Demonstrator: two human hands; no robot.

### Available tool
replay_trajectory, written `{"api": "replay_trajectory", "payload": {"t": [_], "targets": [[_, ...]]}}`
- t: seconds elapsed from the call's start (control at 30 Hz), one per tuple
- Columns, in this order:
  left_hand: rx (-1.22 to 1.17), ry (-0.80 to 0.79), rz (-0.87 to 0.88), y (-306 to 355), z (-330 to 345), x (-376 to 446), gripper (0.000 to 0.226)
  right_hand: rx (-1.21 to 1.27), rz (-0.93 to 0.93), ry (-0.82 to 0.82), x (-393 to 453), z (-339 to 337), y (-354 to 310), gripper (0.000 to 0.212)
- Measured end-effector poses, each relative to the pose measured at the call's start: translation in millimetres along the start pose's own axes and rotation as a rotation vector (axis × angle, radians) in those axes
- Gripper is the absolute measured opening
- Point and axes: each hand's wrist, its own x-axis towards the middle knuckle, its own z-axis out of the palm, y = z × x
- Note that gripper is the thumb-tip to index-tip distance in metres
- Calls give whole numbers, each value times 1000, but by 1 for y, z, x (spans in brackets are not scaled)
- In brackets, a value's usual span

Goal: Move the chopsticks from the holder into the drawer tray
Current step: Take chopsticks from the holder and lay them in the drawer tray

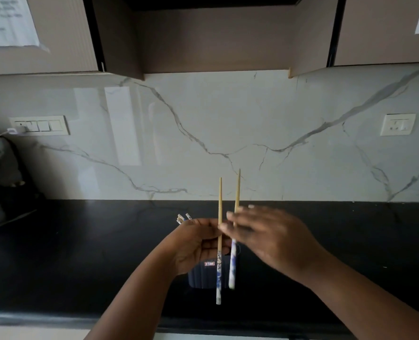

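Observation:
Two wooden chopsticks with blue-and-white patterned handles stand upright over the black counter, thin tips up. My left hand is curled around the left chopstick. My right hand pinches the right chopstick with its fingertips; the hand is blurred. Below and behind the hands stands a dark blue ribbed holder, partly hidden. Several more patterned chopstick ends stick out past my left hand's fingers; I cannot tell whether they are in the holder or in the hand. No drawer or tray is in view.
The black countertop runs the full width, with its front edge near the bottom. A marble backsplash carries a switch panel and a socket. A dark appliance with a white cable sits far left. Cabinets hang overhead.

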Motion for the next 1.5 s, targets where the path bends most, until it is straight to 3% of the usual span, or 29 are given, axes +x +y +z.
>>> {"api": "replay_trajectory", "payload": {"t": [0.17, 0.43, 0.57, 0.67, 0.73, 0.8, 0.87, 0.93, 1.13, 1.5], "targets": [[-78, -56, -2, 3, 4, -3, 33, -79, -158, -69, -37, 18, -5, 30], [-81, -46, -38, -7, 14, 4, 27, -55, -89, -95, -45, 33, -16, 28], [-77, -37, -54, -9, 12, 5, 38, -66, -15, -101, -43, 36, -20, 30], [-114, 31, -34, -13, 10, 8, 33, 65, 278, -64, -38, 38, -30, 45], [-173, 97, -16, -16, 8, 9, 22, 441, 757, -107, -34, 37, -41, 57], [-219, 172, -4, -18, 6, 10, 16, 931, 1273, -235, -28, 33, -52, 41], [-221, 222, 17, -21, 4, 11, 14, 1229, 1548, -330, -25, 36, -62, 16], [-212, 253, 24, -24, 3, 12, 13, 1293, 1608, -341, -25, 38, -71, 6], [-213, 290, 44, -26, 2, 10, 13, 1333, 1692, -267, -20, 43, -76, 6], [-191, 295, 53, -21, 4, 10, 12, 1494, 1698, -271, -10, 36, -67, 12]]}}
